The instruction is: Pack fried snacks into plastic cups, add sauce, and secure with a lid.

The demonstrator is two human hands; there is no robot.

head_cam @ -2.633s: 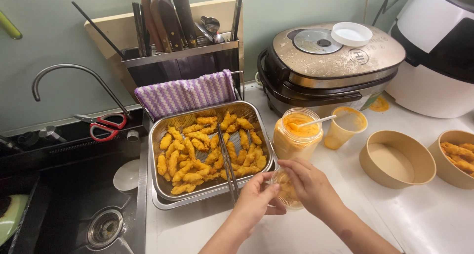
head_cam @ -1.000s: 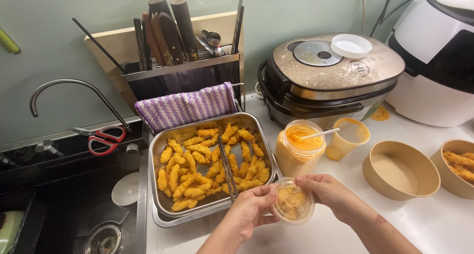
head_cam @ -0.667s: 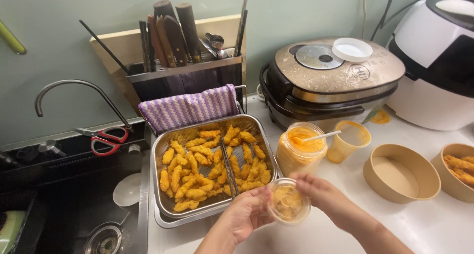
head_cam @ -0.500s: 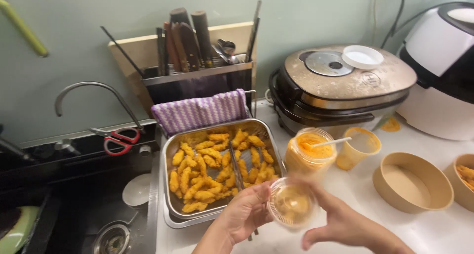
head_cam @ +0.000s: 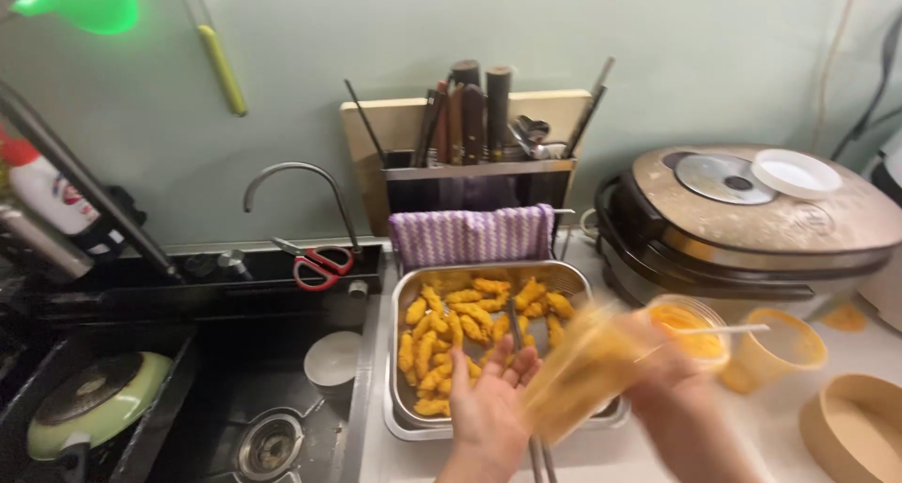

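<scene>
While a broad cooker (head_cam: 752,220) crowds the far right, the metal tray (head_cam: 399,351) of fried pieces sits mid-counter, its left edge along the sink (head_cam: 188,389). Near it, the left hand (head_cam: 489,398) lies open, palm up. Just right, the right hand (head_cam: 672,398) grips a blurred small sauce container (head_cam: 578,375), tilted, long axis running lower-left to upper-right.

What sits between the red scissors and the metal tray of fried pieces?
Head view: the tap base and the sink's right rim lie between the red scissors and the metal tray.
</scene>
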